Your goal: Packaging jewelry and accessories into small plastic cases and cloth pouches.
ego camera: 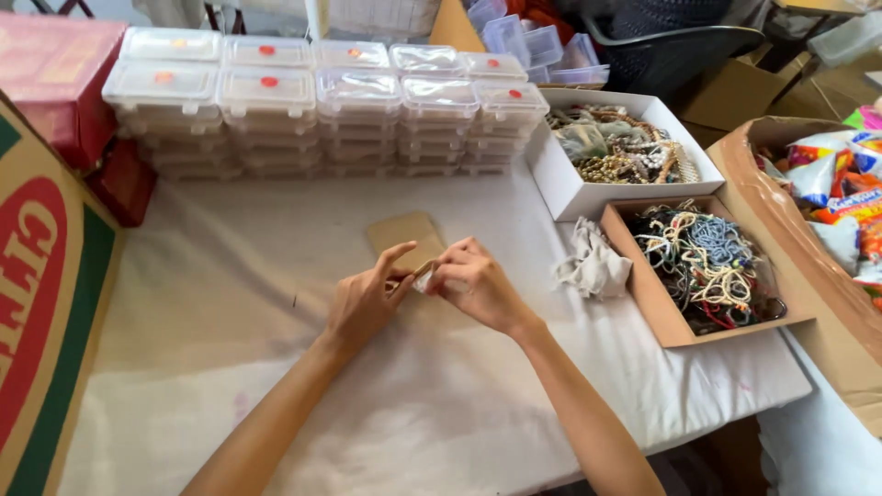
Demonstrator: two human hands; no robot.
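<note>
Item point(424, 276) pinched between both hands, small, pale, too hidden to identify, above a brown card point(404, 234) on the white table point(230, 276). Left hand point(366, 298) fingers narrow, index raised; right hand point(476, 285) curled closed over it.

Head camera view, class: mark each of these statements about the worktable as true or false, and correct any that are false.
1. Both hands meet over a small item above the cloth-covered table. True: the left hand and right hand pinch it between them.
2. The clear lidded boxes are scattered singly. False: they stand stacked in rows at the table's far edge.
3. The brown tray is empty. False: it holds tangled beaded strings.
4. A crumpled grey cloth lies beside the brown tray. True.
5. The white box sits left of the hands. False: it sits to their right.
</note>
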